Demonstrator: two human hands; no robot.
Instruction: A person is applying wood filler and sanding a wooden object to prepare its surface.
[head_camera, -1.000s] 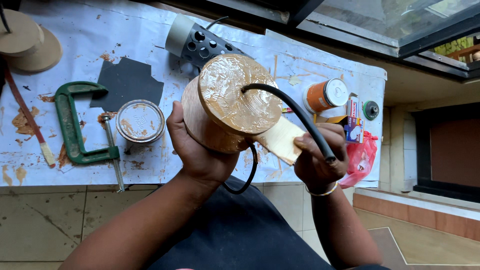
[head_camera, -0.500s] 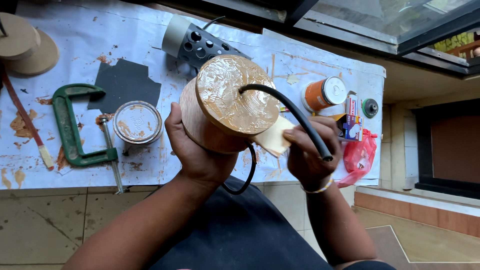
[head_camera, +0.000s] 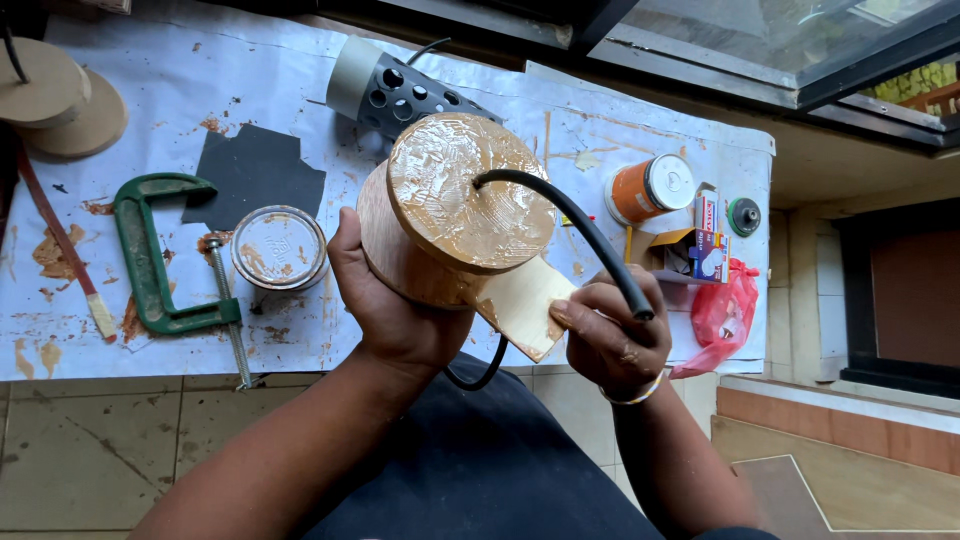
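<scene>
In the middle of the frame the left hand grips a round wooden lamp body from the side and below, with the fingers wrapped around its wall. The top disc is shiny with glue or varnish. A black cable comes out of a hole in this disc and bends to the right, where the right hand pinches it closed between thumb and fingers, together with a small piece of sandpaper.

The wooden body looks solid and stiff, probably rather heavy for one hand, and its glossy top may be sticky or slippery, so the dry side wall seems the better place to hold it. The cable is flexible and rubbery; I think it takes a grip best close to the hole.

On the paper-covered table I count one green C-clamp at the left, one open tin of glue, one dark sanding sheet, one perforated metal cylinder at the top, one orange can, one small carton, one red plastic bag, two wooden discs in the upper left corner, and one brush at the left edge.
</scene>
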